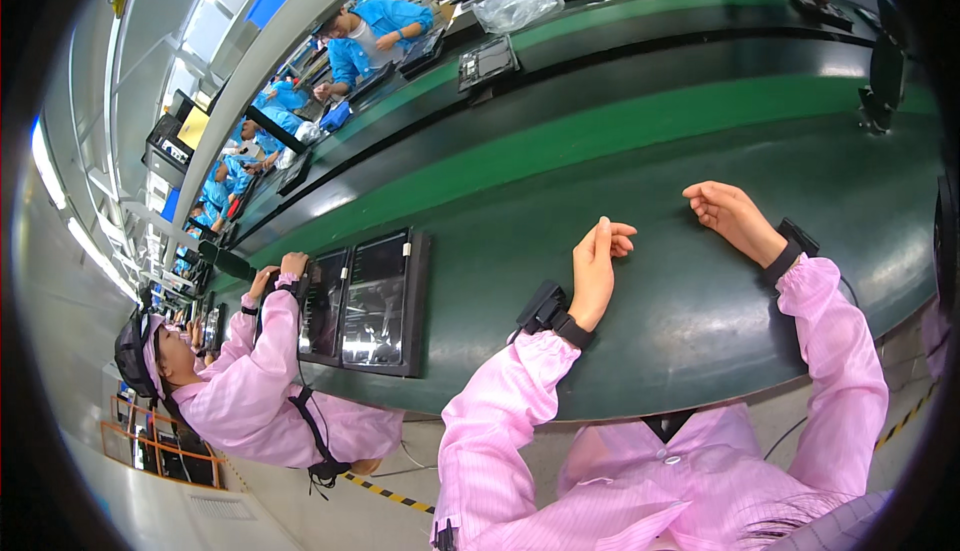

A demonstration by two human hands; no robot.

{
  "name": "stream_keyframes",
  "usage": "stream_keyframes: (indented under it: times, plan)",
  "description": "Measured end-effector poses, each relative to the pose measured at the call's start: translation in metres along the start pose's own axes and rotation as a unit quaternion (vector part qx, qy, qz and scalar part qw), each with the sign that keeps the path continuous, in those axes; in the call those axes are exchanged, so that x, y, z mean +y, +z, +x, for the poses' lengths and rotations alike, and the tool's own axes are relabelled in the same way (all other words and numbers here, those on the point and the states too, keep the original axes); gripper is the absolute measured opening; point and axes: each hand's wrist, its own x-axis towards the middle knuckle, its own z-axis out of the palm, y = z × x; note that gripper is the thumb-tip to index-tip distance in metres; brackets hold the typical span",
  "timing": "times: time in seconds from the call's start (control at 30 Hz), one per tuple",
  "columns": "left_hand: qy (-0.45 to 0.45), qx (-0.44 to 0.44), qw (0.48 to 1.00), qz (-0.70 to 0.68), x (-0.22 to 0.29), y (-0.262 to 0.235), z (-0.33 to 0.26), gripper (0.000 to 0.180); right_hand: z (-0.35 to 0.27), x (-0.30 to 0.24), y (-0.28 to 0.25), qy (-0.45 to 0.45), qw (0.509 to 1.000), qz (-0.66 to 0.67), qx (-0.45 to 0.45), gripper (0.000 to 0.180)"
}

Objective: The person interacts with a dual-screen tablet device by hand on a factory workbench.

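Note:
My left hand rests on the dark green table, its loosely bent fingers pointing right and its thumb apart from them. Facing it across a gap, my right hand has its fingers half curled toward the left. I see nothing held in either hand. Each wrist wears a black strap with a small dark device: the left device and the right device. Left of my left hand lies a black tray with dark, glossy flat panels in it.
A co-worker in pink stands at the left, hands by the tray's far side. Beyond the green belt strip, people in blue work at another line. A clear plastic bag and a dark flat unit lie there. A black stand rises far right.

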Motion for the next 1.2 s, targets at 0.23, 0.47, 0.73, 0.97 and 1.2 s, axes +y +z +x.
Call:
stream_keyframes:
  times: [0.23, 0.47, 0.73, 0.97, 1.2]
  plan:
    - [-0.003, 0.009, 1.000, -0.005, -0.0031, -0.0010, -0.0014, 0.046, -0.0001, 0.0039, -0.0007, 0.008, 1.000, 0.015, -0.002, 0.029]
    - [-0.001, 0.009, 1.000, -0.005, -0.0015, -0.0002, -0.0031, 0.046, -0.0033, 0.0026, -0.0002, 0.008, 1.000, 0.018, -0.006, 0.030]
    - [-0.016, -0.008, 1.000, -0.003, 0.0001, -0.0017, -0.0006, 0.043, -0.0008, 0.0003, 0.0001, 0.006, 1.000, 0.019, -0.005, 0.030]
    - [-0.012, -0.006, 1.000, -0.006, -0.0004, -0.0014, -0.0026, 0.042, -0.0026, 0.0012, -0.0003, 0.009, 1.000, 0.019, -0.002, 0.030]
    - [-0.013, 0.010, 1.000, 0.013, 0.0015, -0.0002, -0.0042, 0.043, -0.0008, 0.0064, -0.0060, 0.008, 1.000, 0.018, 0.001, 0.028]
